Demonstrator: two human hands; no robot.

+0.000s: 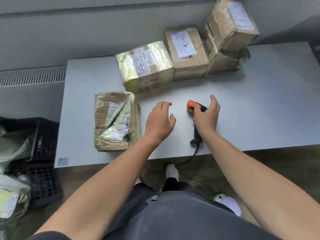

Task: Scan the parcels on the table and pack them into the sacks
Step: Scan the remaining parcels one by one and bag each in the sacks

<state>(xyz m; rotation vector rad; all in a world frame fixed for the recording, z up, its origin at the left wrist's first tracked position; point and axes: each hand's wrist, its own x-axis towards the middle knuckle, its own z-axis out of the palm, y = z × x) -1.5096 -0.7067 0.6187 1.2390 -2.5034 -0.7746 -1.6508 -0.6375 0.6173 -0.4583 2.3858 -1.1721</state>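
standing left of table (242, 110), black crates (45, 153), parcels (145, 66) lined behind scanner (192, 106)

Parcels (145, 66) line the table's (259, 110) far edge, two stacked rightmost. Another parcel (115, 121) lies front-left. The scanner (191, 107) lies right of it.

I see through one camera: head-worn, wide-angle, facing forward and steeply down. Close range: table (242, 110) fills mid-frame, wall (86, 32) beyond it at top. Wearer's legs (173, 215) and shoe (171, 171) directly below lens at bottom. Crate (45, 170) at left border. Straight edges bow toward frame borders.
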